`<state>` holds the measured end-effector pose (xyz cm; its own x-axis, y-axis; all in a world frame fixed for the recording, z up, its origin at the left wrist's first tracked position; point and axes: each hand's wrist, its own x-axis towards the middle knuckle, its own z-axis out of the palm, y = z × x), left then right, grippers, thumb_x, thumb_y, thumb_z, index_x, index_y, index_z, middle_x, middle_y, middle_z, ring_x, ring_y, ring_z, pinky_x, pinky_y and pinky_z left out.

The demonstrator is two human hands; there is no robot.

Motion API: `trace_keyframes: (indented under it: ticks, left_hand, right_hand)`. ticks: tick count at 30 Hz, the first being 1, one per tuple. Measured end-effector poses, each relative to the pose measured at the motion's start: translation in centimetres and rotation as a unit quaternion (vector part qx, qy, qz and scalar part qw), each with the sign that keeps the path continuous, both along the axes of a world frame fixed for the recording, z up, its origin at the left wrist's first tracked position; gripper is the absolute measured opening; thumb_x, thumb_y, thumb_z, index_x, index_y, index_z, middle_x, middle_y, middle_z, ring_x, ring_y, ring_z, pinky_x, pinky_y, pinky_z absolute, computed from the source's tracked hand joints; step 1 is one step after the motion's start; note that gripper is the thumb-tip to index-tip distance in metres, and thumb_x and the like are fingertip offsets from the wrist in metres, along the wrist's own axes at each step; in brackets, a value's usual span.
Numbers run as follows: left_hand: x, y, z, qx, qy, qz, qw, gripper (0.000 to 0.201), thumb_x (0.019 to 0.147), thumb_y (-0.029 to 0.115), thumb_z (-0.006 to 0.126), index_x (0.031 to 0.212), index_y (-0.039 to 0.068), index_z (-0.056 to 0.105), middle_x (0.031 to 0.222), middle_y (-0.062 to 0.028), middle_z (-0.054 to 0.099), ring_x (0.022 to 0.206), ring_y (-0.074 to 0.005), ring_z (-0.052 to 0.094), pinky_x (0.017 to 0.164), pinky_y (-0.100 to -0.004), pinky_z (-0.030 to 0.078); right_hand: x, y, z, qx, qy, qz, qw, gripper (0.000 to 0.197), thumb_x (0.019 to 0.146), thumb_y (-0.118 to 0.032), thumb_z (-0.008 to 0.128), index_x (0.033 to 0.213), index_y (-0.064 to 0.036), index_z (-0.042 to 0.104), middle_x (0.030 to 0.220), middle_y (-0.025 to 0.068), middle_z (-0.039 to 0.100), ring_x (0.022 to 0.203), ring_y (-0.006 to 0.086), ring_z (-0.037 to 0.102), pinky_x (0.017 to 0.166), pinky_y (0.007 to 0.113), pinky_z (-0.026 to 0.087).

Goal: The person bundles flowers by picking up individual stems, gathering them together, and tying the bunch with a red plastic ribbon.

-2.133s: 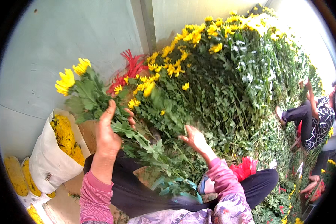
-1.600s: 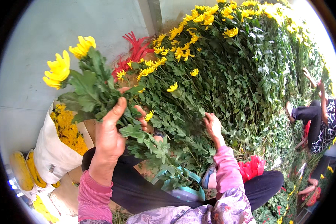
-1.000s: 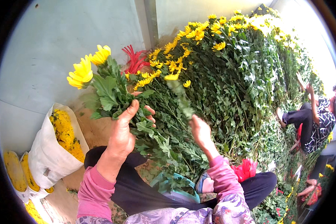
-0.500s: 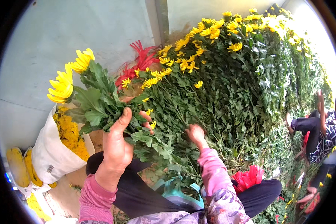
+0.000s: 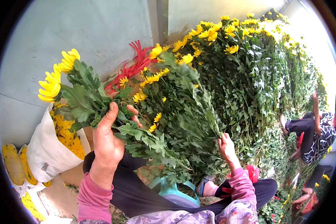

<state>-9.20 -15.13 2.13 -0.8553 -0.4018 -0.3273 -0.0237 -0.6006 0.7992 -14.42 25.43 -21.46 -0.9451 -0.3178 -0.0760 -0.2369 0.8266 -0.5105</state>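
Observation:
My left hand is wrapped round a small bunch of yellow chrysanthemums. Its blooms point up and left, and the leafy stems trail down to the right. In my right hand, fingers pinch the lower stems of more chrysanthemums, which are blurred by motion and lean up and left with yellow heads at the top. Behind them rises a large heap of cut chrysanthemums, stems lowest and flowers along the upper edge.
Red ribbon strips lie by the wall, and more red strips rest near my right knee. At left stands a white sack of yellow petals. A teal plastic stool is between my legs. Other people sit at right.
My right hand has lifted stems from the heap, moving right and slightly down. My left hand, still gripping its bunch, has shifted slightly left.

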Motion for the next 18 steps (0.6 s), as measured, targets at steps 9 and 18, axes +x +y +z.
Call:
trace_keyframes:
  ticks: [9, 18]
  left_hand:
    - [0.2, 0.3, 0.7, 0.037, 0.012, 0.003, 0.999, 0.035, 0.096, 0.034, 0.059, 0.115, 0.005, 0.054, 0.095, -0.0117, 0.065, 0.077, -0.0208, 0.063, 0.070, -0.0394, 0.056]
    - [0.5, 0.1, 0.9, 0.042, 0.015, 0.024, 0.999, 0.034, 0.096, 0.034, 0.059, 0.113, 0.005, 0.055, 0.094, -0.0123, 0.065, 0.077, -0.0209, 0.063, 0.069, -0.0391, 0.056]
  right_hand:
    - [-1.4, 2.9, 3.2, -0.113, 0.081, -0.143, 0.980, 0.015, 0.099, -0.014, 0.050, 0.097, -0.0041, 0.060, 0.075, 0.0079, 0.066, 0.063, 0.0185, 0.059, 0.061, 0.033, 0.048]
    - [-2.2, -2.5, 1.6, -0.099, -0.006, -0.097, 0.990, 0.021, 0.097, -0.013, 0.053, 0.117, -0.0085, 0.057, 0.077, 0.0088, 0.064, 0.065, 0.0198, 0.063, 0.060, 0.034, 0.051]
